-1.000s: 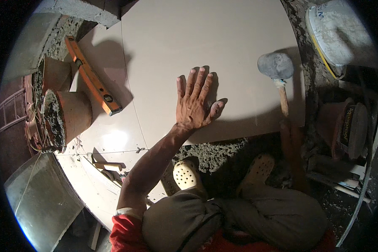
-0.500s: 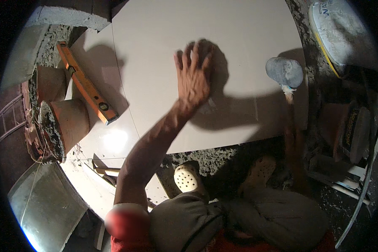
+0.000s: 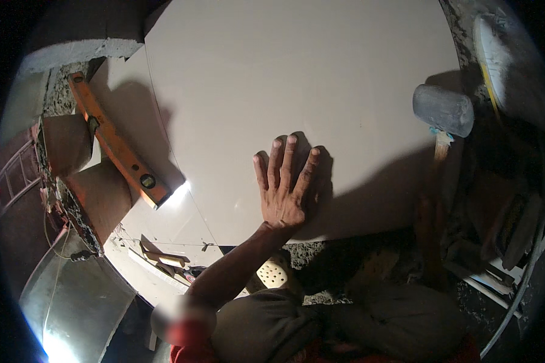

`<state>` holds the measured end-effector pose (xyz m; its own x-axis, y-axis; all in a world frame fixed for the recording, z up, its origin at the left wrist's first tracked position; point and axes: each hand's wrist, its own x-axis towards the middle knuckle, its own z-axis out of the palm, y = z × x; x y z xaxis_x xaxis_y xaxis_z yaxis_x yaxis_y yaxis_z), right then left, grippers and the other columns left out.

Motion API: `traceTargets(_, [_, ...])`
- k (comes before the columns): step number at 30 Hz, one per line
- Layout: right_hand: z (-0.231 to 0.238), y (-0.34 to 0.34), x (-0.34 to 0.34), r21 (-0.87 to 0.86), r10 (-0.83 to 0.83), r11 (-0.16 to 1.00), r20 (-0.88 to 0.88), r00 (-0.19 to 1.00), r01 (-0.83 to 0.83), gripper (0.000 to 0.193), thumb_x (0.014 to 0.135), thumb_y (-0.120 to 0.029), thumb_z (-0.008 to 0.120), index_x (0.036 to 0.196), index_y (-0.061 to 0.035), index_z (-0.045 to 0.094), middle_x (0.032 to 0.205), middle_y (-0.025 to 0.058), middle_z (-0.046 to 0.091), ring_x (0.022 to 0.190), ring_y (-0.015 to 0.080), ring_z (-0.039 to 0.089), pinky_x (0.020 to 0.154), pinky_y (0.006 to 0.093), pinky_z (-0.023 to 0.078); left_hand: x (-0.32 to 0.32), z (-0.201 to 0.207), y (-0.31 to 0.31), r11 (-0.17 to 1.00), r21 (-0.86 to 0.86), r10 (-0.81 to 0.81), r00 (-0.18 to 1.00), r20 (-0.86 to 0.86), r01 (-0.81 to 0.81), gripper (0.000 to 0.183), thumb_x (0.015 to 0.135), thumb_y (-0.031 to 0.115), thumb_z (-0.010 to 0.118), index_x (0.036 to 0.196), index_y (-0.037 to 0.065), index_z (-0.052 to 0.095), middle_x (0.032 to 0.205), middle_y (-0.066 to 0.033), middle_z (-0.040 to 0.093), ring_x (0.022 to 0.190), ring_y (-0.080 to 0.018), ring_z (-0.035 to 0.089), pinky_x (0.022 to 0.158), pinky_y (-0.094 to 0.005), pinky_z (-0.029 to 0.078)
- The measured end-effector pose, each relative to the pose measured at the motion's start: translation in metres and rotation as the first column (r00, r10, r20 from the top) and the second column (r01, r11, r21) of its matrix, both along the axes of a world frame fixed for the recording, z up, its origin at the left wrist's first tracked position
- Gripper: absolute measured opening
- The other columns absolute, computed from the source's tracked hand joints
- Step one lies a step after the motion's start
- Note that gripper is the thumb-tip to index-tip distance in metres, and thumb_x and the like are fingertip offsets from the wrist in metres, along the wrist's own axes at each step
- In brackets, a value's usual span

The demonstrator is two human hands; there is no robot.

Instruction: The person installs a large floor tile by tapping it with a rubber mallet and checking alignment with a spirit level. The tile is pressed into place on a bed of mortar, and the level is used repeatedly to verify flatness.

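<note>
A large pale tile (image 3: 254,78) spreads out in front of me. Near its front edge my left hand (image 3: 284,193) lies palm down, its fingers spread over the surface. Over the tile's right side is a mallet with a grey head (image 3: 443,110) and a wooden handle. My right hand (image 3: 429,221) grips that handle low down, dim in the shadow, so its fingers barely show. Whether the mallet head touches the tile I cannot tell.
An orange spirit level (image 3: 116,142) lies at the left, beside two reddish buckets (image 3: 100,199). Rough mortar (image 3: 309,257) borders the tile's near edge, by my pale perforated clog (image 3: 274,272). A whitish sack-like object (image 3: 505,66) stands far right; a hose (image 3: 530,266) curves below it.
My left hand has slid nearer to me across the tile, toward its front edge. The mallet appears a little farther right, still in my right hand. The view has shifted slightly.
</note>
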<state>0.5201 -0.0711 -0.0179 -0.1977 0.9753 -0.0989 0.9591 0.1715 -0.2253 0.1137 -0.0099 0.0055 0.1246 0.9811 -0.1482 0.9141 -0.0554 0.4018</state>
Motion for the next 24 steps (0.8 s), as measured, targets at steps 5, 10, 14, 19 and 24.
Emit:
traceTargets(5, [-0.007, -0.010, 0.000, 0.241, 0.125, 0.957, 0.154, 0.980, -0.160, 0.044, 0.101, -0.008, 0.071, 0.141, 0.0002, 0.057, 0.136, 0.0254, 0.059, 0.121, 0.0426, 0.060, 0.101, 0.0513, 0.052, -0.001, -0.001, -0.003, 1.000, -0.003, -0.005, 1.000, 0.018, 0.005, 0.080, 0.094, 0.040, 0.073, 0.165, 0.032, 0.037, 0.175, -0.0149, 0.021, 0.161, -0.0409, 0.017, 0.123, -0.0753, 0.010])
traceTargets(10, [-0.002, -0.024, -0.006, -0.105, -0.302, 0.953, -0.261, 0.917, 0.285, 0.050, 0.106, -0.016, 0.064, 0.150, 0.0021, 0.049, 0.139, 0.0228, 0.059, 0.120, 0.0390, 0.060, 0.103, 0.0478, 0.050, 0.001, -0.003, 0.000, 0.996, 0.085, -0.007, 0.999, -0.038, 0.010, 0.074, 0.093, 0.041, 0.074, 0.161, 0.030, 0.045, 0.171, -0.0166, 0.030, 0.159, -0.0422, 0.024, 0.120, -0.0764, 0.016])
traceTargets(14, [0.003, -0.018, -0.009, 0.184, 0.153, 0.964, 0.200, 0.968, -0.191, 0.048, 0.110, -0.019, 0.054, 0.151, 0.0046, 0.048, 0.137, 0.0228, 0.060, 0.117, 0.0342, 0.061, 0.103, 0.0435, 0.050, 0.004, -0.006, 0.000, 0.991, 0.131, 0.013, 0.999, -0.046, -0.007, 0.072, 0.093, 0.041, 0.075, 0.159, 0.029, 0.050, 0.170, -0.0171, 0.033, 0.158, -0.0421, 0.026, 0.120, -0.0766, 0.017])
traceTargets(19, [0.027, 0.001, -0.030, -0.300, -0.365, 0.914, -0.321, 0.874, 0.272, 0.048, 0.111, -0.021, 0.050, 0.152, 0.0047, 0.047, 0.135, 0.0241, 0.062, 0.117, 0.0344, 0.062, 0.102, 0.0432, 0.049, 0.004, -0.009, -0.001, 0.988, 0.153, 0.014, 1.000, -0.023, -0.010, 0.072, 0.092, 0.040, 0.075, 0.158, 0.029, 0.051, 0.170, -0.0172, 0.033, 0.158, -0.0420, 0.026, 0.121, -0.0760, 0.015])
traceTargets(24, [0.055, 0.026, -0.055, -0.418, -0.450, 0.861, -0.365, 0.815, 0.289, 0.049, 0.111, -0.022, 0.047, 0.152, 0.0049, 0.047, 0.133, 0.0254, 0.063, 0.117, 0.0347, 0.062, 0.102, 0.0430, 0.049, 0.001, -0.002, -0.002, 0.998, 0.064, -0.018, 1.000, -0.009, 0.019, 0.079, 0.091, 0.041, 0.076, 0.162, 0.030, 0.043, 0.174, -0.0164, 0.024, 0.160, -0.0417, 0.019, 0.123, -0.0750, 0.009])
